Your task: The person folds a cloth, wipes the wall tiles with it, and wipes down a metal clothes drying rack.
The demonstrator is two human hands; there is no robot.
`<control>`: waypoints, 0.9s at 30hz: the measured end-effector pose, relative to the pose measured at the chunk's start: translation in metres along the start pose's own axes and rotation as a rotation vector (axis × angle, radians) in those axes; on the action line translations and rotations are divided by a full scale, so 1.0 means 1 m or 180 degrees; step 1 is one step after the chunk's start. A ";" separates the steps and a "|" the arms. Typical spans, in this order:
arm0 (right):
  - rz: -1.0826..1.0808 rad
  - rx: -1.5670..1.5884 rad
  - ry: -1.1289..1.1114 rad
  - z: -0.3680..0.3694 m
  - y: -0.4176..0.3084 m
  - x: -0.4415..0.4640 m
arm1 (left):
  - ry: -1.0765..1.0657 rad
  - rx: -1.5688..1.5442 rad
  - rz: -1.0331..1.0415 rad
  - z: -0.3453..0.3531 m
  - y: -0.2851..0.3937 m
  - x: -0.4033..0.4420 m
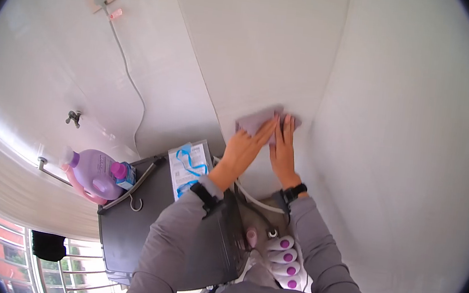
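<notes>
A grey-purple cloth (258, 119) lies pressed against the pale wall, left of the corner. My left hand (244, 150) is on the cloth's lower left part, its fingers pointing up and to the right and closed on it. Close beside it, my right hand (284, 152) rests on the right part with fingers stretched out flat, its fingertips near those of the left. Some of the cloth is hidden under both hands. Each wrist wears a black band.
Below left stands a dark-topped appliance (155, 233) with a leaflet and blue ribbon (189, 164). Purple detergent jug (94, 171) and small pink-capped bottle (123, 172) sit at its edge. White bottles (285, 256), a hose (257, 201), wall tap (74, 118) and plugged cord (128, 68) are around.
</notes>
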State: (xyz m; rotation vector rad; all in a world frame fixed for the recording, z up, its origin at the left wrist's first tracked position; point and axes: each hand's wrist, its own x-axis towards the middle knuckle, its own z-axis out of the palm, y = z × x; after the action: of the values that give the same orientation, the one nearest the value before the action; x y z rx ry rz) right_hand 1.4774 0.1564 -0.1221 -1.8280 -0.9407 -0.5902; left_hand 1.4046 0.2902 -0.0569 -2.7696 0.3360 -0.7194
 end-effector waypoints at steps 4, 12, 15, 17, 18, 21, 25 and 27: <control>-0.0592 0.0037 0.0832 -0.066 -0.050 0.122 | 0.1398 -0.0689 -0.0290 -0.088 -0.006 0.093; -0.0574 -0.0228 0.1437 -0.058 -0.017 0.127 | 0.1500 -0.1194 -0.0104 -0.069 -0.003 0.116; 0.0141 0.0004 0.1078 -0.022 0.016 0.039 | 0.0700 -0.1470 -0.0314 -0.009 0.031 0.073; 0.0490 -0.0254 0.0721 -0.006 0.039 -0.024 | 0.0667 -0.1622 -0.0563 0.043 0.057 0.039; 0.1358 -0.0039 0.0075 -0.008 0.035 -0.043 | 0.0407 -0.1423 -0.0590 0.066 0.068 0.022; 0.1859 0.0033 -0.1894 -0.005 0.031 -0.078 | -0.0562 -0.0812 -0.0304 0.070 0.075 -0.027; 0.1256 0.0381 -0.3092 -0.004 -0.064 -0.111 | -0.0816 -0.1202 -0.0861 -0.018 0.067 -0.148; 0.0613 0.0868 -0.3090 -0.004 -0.129 -0.135 | -0.0884 -0.1574 -0.1270 -0.075 0.068 -0.220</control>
State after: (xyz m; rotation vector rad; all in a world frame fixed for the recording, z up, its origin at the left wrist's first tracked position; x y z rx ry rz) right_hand 1.2937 0.1369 -0.1510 -1.9031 -1.3449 0.5977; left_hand 1.1689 0.2746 -0.1117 -3.4057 -0.1223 -0.3477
